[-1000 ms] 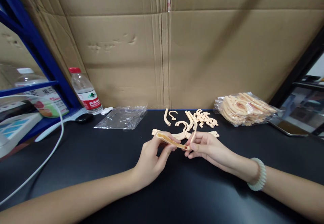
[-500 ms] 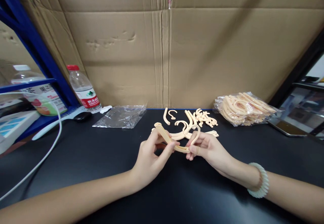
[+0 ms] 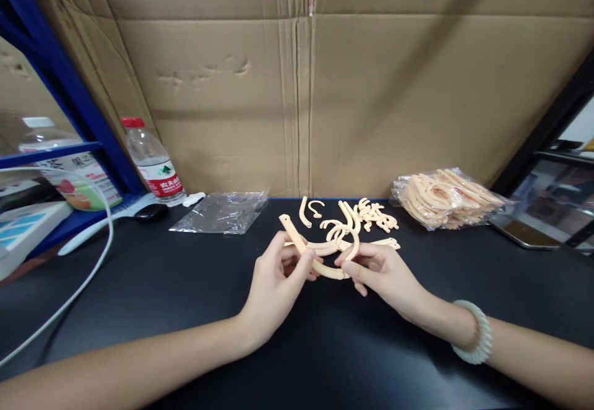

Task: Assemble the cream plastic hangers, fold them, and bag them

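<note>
Brown cardboard sheeting (image 3: 208, 88), beyond both hands; upright behind the work area, apparently as a backing screen.
Smooth black tabletop (image 3: 297, 354), beneath and around the hands; its dark surface a strong contrast to pale parts.
Bare left hand (image 3: 273, 286) and bare right hand (image 3: 394, 274), slightly apart, clamped on one shared piece. Left: thumb and fingers around an arm, likely for a steady hold. Right: fingertips pinched near the hook's base, probably for close control at the junction — grip opposed to grip, against twisting.
Clear plastic bag packed with beige parts (image 3: 450, 200), beyond and to the right of the right hand; perhaps off to the side for free elbow room.
Red-capped clear plastic bottle (image 3: 160, 172), beyond and left of the left hand, upright.
Flattened clear plastic bag (image 3: 220, 213), beyond the left hand.
Pale beige plastic hanger piece (image 3: 292, 233), between the hands; arm angled upward, curved hook (image 3: 357, 243) on the right-hand side — seemingly so for a view of the joint.
Beige curved strips (image 3: 347, 215), just beyond the hands, likely for short reach.
Small loose beige hook (image 3: 316, 205), beyond the gap between the hands.
Little knobbly beige parts (image 3: 375, 215), clustered beyond the right hand.
</note>
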The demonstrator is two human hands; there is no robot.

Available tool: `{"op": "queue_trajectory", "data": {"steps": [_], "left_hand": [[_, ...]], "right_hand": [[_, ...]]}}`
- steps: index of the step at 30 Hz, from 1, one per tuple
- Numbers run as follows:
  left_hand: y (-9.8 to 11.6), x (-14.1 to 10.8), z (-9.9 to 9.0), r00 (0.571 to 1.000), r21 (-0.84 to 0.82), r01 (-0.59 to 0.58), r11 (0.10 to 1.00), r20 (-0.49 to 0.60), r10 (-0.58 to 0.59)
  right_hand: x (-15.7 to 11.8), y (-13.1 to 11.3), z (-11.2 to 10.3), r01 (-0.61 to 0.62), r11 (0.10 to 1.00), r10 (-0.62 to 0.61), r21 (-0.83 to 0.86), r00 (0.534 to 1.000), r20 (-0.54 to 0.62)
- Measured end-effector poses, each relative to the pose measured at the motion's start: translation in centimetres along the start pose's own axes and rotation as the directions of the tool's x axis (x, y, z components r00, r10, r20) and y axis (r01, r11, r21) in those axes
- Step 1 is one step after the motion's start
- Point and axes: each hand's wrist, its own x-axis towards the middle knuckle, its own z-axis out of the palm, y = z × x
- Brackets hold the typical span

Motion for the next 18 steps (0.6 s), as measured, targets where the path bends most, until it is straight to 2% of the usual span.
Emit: {"op": "queue_trajectory", "data": {"steps": [4,9,11,14,16,18], "left_hand": [[-0.1,-0.2,0.4,0.994,-0.098,0.105,0.990,0.046,-0.101],[-0.6,-0.3,0.5,0.972,-0.209,0.178,0.962,0.191,-0.138],[-0.6,-0.2,0.4,0.967,-0.188,0.204,0.961,0.193,-0.168],[-0.3,-0.1,0.3,0.962,-0.132,0.239,0.962,0.167,-0.216],[-0.1,-0.1,0.3,0.960,-0.126,0.261,0.957,0.137,-0.244],[0.0,-0.1,0.3,0.959,-0.147,0.273,0.951,0.115,-0.258]], "right_hand": [[-0.1,-0.1,0.3,0.007,0.998,-0.006,0.062,1.000,-0.017],[0.0,-0.2,0.8,-0.038,0.996,0.036,0.086,0.999,0.030],[0.5,-0.5,0.7,-0.041,0.999,0.040,0.032,0.999,0.029],[2.4,-1.3,-0.2,-0.003,0.997,-0.001,-0.078,0.999,-0.051],[4.4,-1.9,-1.5,0.042,0.986,-0.064,-0.161,0.989,-0.132],[6.7,-2.6,-3.2,0.089,0.943,-0.151,-0.320,0.973,-0.173]]}}
